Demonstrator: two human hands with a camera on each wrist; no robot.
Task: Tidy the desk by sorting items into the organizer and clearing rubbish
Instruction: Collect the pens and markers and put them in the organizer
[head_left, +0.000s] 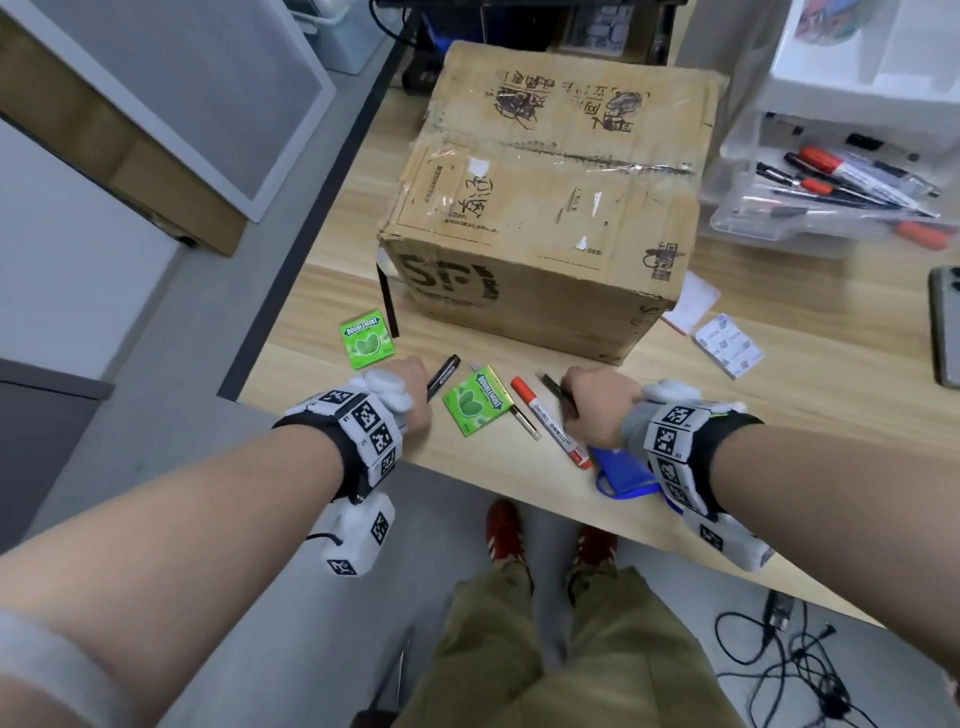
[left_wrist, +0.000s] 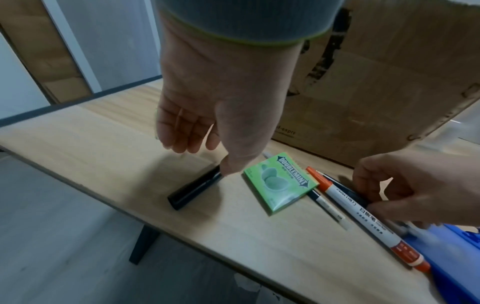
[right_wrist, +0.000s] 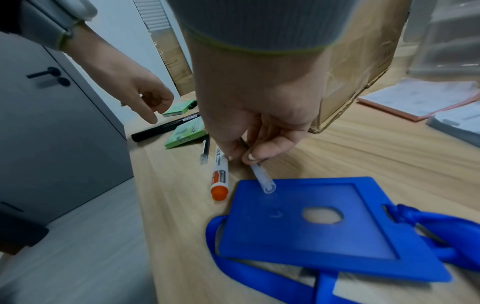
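Note:
My left hand (head_left: 410, 384) hovers low at the desk's front left, fingers relaxed; in the left wrist view its thumb tip touches one end of a black marker (left_wrist: 194, 189) lying flat. My right hand (right_wrist: 241, 157) pinches a dark pen (right_wrist: 263, 180) with a clear end between thumb and finger, low over the desk. Between the hands lie a green Doublemint gum box (head_left: 475, 400), a thin white pen (head_left: 523, 422) and a red-capped whiteboard marker (head_left: 550, 423). A second gum box (head_left: 365, 338) lies further left. The clear drawer organizer (head_left: 779, 228), holding several pens, stands at the back right.
A big cardboard box (head_left: 545, 197) fills the middle of the wooden desk (head_left: 779, 415), just behind the hands. A blue badge holder with lanyard (right_wrist: 324, 226) lies under my right wrist at the front edge. A card stack (head_left: 727, 345), a pink note (head_left: 693, 299) and a phone (head_left: 945, 327) lie to the right.

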